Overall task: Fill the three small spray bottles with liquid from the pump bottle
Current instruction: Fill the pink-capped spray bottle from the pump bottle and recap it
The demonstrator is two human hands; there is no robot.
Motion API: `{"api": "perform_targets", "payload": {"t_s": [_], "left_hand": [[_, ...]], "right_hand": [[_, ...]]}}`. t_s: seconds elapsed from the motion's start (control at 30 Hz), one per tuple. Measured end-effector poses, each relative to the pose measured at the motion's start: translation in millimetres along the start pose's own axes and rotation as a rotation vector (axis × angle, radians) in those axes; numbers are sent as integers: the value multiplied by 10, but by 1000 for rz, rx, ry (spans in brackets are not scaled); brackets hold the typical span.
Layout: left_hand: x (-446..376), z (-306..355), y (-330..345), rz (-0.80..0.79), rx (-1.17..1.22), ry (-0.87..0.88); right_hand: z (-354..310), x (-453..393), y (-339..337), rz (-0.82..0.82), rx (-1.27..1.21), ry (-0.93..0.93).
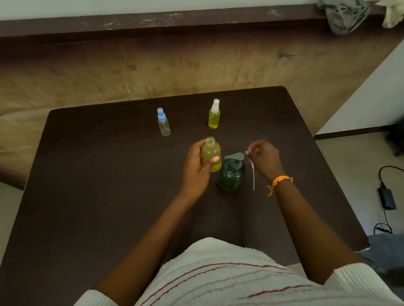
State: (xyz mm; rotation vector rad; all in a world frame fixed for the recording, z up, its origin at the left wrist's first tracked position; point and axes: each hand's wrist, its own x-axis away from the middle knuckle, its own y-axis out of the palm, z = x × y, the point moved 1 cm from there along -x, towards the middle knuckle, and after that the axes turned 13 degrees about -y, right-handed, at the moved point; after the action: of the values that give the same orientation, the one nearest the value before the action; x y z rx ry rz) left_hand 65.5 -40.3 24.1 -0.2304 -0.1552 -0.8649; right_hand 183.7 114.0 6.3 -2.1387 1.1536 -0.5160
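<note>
My left hand (195, 171) grips an uncapped small bottle (211, 152) holding yellow liquid, upright near the table's middle. My right hand (265, 158) holds that bottle's spray top (249, 154); its thin white dip tube (253, 176) hangs down beside the green pump bottle (231, 174), which stands just right of the held bottle. Farther back stand two capped spray bottles: a clear one with a blue top (163, 122) on the left and a yellow-filled one with a white top (214, 114) on the right.
All of this stands on a dark brown table (102, 184) before a wooden panel wall. Rags (344, 13) lie on the ledge at the upper right. A power adapter with cables (386, 197) lies on the floor to the right.
</note>
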Motion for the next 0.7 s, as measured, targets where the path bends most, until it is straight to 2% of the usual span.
{"api": "perform_targets", "payload": {"t_s": [0.13,0.27,0.47,0.7], "left_hand": [[9,55,-6,-4,41,3],[5,44,-6,7,72,17],[2,53,-8,11,90,0],[18,96,-30,11,96,-8]], "right_hand": [[-680,-26,-437,257,-249,-314],[-1197,91,-607,355,-449,-517],[-1435,227,-526,322,-482,-643],[-1394,264,-399,215,-419,-670]]}}
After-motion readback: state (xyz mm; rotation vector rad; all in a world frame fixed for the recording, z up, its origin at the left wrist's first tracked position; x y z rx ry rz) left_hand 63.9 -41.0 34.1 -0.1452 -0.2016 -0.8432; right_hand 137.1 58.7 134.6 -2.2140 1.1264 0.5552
